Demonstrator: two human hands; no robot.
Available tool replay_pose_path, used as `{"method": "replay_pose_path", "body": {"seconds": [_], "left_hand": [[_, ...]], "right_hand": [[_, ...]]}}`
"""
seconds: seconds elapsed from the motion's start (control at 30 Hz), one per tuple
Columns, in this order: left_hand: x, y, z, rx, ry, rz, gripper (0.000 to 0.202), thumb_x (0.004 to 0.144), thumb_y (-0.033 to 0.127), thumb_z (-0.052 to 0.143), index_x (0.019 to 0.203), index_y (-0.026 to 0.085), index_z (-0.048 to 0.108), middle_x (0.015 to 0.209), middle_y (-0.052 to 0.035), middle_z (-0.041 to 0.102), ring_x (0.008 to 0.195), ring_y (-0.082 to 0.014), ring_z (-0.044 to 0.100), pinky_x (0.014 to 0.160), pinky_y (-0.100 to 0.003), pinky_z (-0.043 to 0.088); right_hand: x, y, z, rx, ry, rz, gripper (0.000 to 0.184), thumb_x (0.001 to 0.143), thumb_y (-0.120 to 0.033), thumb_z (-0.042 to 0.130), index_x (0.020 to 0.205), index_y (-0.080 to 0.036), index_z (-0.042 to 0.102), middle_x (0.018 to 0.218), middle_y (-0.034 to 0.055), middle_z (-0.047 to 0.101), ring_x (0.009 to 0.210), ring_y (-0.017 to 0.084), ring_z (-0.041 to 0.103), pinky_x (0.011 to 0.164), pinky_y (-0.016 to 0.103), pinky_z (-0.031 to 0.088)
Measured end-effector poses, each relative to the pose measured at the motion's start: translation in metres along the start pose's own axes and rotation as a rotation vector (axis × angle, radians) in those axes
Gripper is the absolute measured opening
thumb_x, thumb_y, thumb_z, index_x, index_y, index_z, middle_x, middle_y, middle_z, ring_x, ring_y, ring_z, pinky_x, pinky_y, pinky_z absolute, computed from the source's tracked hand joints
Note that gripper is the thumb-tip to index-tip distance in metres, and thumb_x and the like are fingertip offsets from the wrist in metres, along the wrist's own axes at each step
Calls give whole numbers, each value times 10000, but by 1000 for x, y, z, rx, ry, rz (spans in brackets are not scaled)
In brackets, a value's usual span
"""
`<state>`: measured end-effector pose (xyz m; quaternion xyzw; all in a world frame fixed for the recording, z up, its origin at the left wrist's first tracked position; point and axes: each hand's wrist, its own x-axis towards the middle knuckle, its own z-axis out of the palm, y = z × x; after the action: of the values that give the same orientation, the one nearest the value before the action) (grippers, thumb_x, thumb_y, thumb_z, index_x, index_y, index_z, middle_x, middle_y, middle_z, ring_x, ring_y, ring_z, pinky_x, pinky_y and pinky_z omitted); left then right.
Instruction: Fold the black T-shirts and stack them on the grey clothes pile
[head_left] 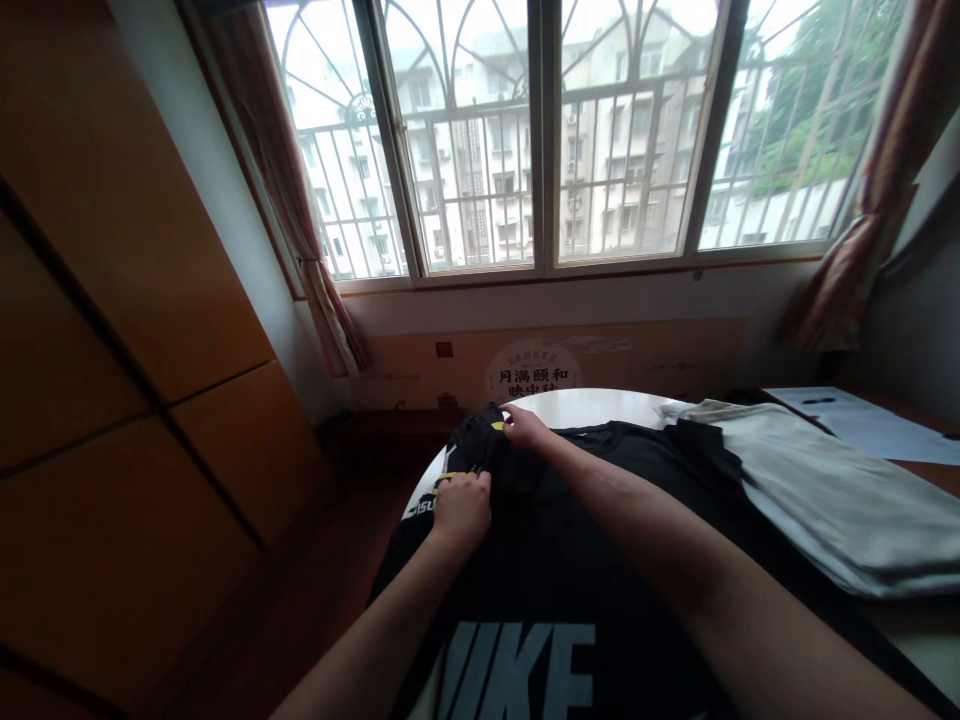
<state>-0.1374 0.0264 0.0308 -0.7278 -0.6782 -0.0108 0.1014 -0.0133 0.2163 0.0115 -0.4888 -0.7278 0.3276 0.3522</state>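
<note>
A black T-shirt point(600, 520) with large white letters lies spread over a round white table point(592, 405). My left hand point(461, 508) is closed, pinching a fold of black cloth with yellow marks at the shirt's far left edge. My right hand point(525, 428) reaches further out and pinches the same black cloth near a yellow patch at the table's far side. Both forearms stretch over the shirt.
Folded grey garments point(832, 490) lie to the right of the shirt. White papers point(862, 420) rest on a brown surface at far right. A cardboard panel point(540, 365) leans under the barred window. Orange cabinet doors point(127, 380) fill the left side.
</note>
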Motion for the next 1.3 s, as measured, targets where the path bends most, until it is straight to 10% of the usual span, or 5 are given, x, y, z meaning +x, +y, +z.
{"method": "replay_pose_path", "body": {"seconds": [0.27, 0.67, 0.87, 1.03, 1.3], "left_hand": [[0, 1, -1, -71, 9, 2, 376, 998, 192, 311, 1227, 189, 610, 982, -155, 720, 954, -301, 688, 739, -368, 488], [-3, 0, -9, -88, 23, 147, 393, 950, 143, 399, 1075, 241, 758, 1327, -113, 627, 1138, -297, 574, 857, -409, 515], [-3, 1, 2, -134, -71, 497, 473, 952, 130, 378, 1365, 185, 602, 1473, -101, 541, 1406, -264, 424, 1204, -431, 261], [-9, 5, 8, -268, -144, 499, 646, 969, 385, 445, 1535, 89, 350, 1606, -163, 315, 1506, -275, 251, 1224, -410, 218], [-13, 7, 14, -305, -226, 457, 767, 936, 633, 440, 1563, 209, 317, 1646, -147, 195, 1521, -367, 144, 1215, -556, 138]], "right_hand": [[31, 11, 32, -59, -87, 6, 265, 962, -343, 627, 1181, -196, 645, 1300, 87, 616, 1161, 243, 601, 1017, 480, 486], [47, 21, 35, 33, -93, -49, 185, 839, -132, 675, 986, -192, 771, 952, 48, 769, 942, 215, 707, 944, 377, 528], [34, 17, 26, 38, 30, -128, 309, 759, -91, 653, 986, -248, 791, 1027, 46, 765, 1059, 272, 677, 1052, 417, 462], [14, 13, 4, 81, 117, -232, 401, 887, -182, 539, 1258, -253, 674, 1372, 59, 617, 1339, 252, 497, 1194, 423, 301], [-28, 33, 20, 13, -194, -351, 490, 839, -341, 669, 1318, -241, 635, 1495, 54, 519, 1440, 260, 395, 1229, 443, 225]]}}
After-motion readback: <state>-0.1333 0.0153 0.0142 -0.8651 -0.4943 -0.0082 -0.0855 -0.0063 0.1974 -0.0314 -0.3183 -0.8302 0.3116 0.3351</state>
